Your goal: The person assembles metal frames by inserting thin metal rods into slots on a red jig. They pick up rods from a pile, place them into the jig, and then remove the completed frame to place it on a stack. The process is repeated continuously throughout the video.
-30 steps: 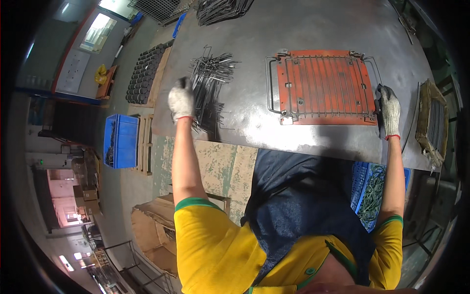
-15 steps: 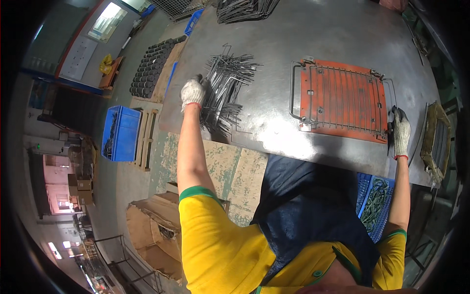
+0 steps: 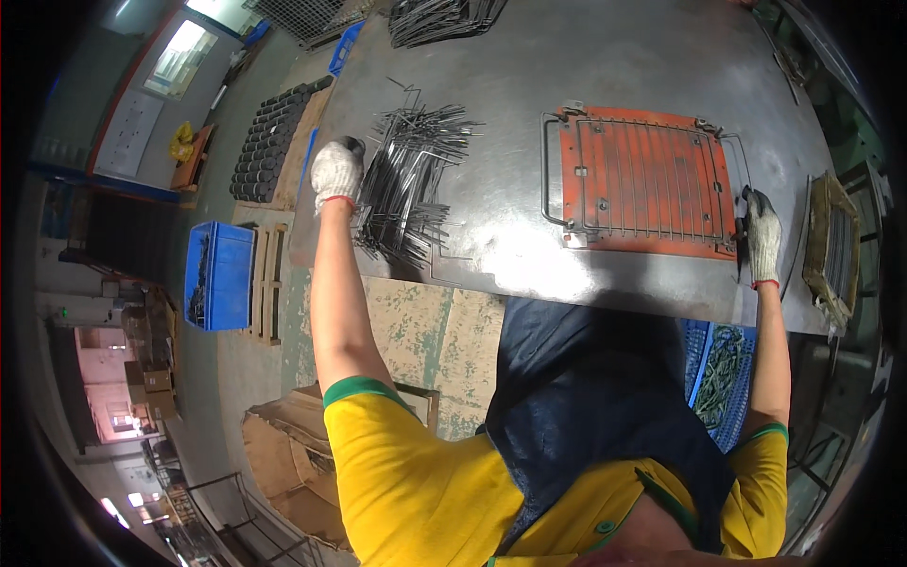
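My left hand (image 3: 337, 172), in a pale knit glove with dark fingertips, is closed at the left edge of a heap of bent metal wires (image 3: 406, 184). Whatever it grips, if anything, is hidden. Over to the right, an orange plate (image 3: 642, 180) lies on the metal table (image 3: 501, 76), with a rack of parallel wires on top and a U-shaped handle (image 3: 545, 170) on its left side. A thin bent wire (image 3: 740, 156) sticks out from the plate's far right corner. My gloved right hand (image 3: 763, 236) pinches this wire's near end beside the plate's right edge.
Another wire bundle (image 3: 444, 21) lies at the table's far side. A wooden-framed tray (image 3: 831, 250) stands by the right edge. Left on the floor are a blue crate (image 3: 227, 279) and a cardboard box (image 3: 283, 454). A blue basket (image 3: 727, 378) sits below the table's front edge.
The whole view has shifted a little, moving the table's things leftward. My left hand has drawn slightly away from the wire heap. My right hand stays at the bent wire.
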`<state>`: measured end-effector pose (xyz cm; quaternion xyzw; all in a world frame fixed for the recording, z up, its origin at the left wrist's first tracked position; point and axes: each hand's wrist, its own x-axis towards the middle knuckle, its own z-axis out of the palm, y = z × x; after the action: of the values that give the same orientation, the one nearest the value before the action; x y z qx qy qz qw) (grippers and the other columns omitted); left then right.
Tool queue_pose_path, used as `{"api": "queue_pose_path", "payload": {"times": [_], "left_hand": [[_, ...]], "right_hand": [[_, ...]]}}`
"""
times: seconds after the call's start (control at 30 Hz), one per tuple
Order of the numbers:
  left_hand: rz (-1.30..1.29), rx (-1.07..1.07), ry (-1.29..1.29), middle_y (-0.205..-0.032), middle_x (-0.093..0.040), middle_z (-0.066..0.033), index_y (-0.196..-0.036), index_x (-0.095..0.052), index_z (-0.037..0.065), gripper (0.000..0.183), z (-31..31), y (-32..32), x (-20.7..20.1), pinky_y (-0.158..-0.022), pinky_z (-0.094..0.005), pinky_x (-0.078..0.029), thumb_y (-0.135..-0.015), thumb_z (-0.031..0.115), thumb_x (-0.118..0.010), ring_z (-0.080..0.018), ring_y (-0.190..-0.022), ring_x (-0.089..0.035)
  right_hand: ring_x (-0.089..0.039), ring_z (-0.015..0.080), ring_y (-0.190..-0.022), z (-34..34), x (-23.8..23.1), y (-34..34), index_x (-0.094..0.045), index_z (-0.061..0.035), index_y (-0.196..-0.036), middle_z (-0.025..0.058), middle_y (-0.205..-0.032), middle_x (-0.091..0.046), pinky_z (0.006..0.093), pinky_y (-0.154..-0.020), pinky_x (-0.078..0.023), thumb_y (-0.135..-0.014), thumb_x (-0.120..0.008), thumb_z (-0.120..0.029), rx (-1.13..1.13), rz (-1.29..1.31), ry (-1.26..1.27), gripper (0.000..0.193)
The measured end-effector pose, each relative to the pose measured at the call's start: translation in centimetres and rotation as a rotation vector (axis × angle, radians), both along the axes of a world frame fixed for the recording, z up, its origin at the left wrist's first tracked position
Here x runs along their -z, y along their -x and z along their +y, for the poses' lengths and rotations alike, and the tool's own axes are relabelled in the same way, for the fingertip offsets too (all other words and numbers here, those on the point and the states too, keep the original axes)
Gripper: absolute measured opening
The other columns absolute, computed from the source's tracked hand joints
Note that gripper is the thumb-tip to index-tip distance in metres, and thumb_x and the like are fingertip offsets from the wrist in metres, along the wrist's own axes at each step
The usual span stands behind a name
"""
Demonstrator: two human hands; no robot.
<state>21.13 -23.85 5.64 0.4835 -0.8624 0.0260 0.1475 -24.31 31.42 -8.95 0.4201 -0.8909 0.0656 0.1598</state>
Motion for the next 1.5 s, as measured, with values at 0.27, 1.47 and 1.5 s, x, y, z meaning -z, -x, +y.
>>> {"api": "queue_pose_path", "payload": {"times": [0.27,1.47,1.5], "left_hand": [[1.140,0.395,-1.210,-0.087,-0.066,-0.0114,-0.109,-0.062,-0.005,0.029,12.3,9.2,-4.3,-0.062,-0.0299,-0.056,-0.093,0.019,-0.063,-0.0197,-0.075,-0.067],[0.069,1.102,0.115,-0.116,-0.061,-0.0139,-0.111,-0.063,0.006,0.037,35.0,32.3,7.5,-0.091,-0.0479,-0.042,-0.093,0.037,-0.054,-0.0314,-0.115,-0.054],[0.086,1.100,0.142,-0.115,-0.061,-0.0138,-0.110,-0.063,0.006,0.037,34.9,32.4,8.0,-0.091,-0.0479,-0.042,-0.092,0.037,-0.054,-0.0313,-0.115,-0.054]], "right_hand": [[-0.065,0.0308,-0.094,-2.1,-10.1,-6.6,-0.053,-0.0117,-0.130,0.0144,-0.109,-0.066,0.0402,-0.076,-0.052,-0.096,-0.050,-0.036,0.209,-0.122,0.279,0.041],[-0.066,0.0329,-0.089,-2.1,-5.9,-13.0,-0.059,-0.0136,-0.118,0.0114,-0.096,-0.068,0.0442,-0.077,-0.053,-0.083,-0.070,-0.029,0.289,-0.667,0.368,0.040],[-0.066,0.0326,-0.091,-1.9,-7.0,-13.3,-0.059,-0.0140,-0.120,0.0117,-0.100,-0.067,0.0442,-0.079,-0.053,-0.082,-0.070,-0.030,0.310,-0.642,0.454,0.042]]}}
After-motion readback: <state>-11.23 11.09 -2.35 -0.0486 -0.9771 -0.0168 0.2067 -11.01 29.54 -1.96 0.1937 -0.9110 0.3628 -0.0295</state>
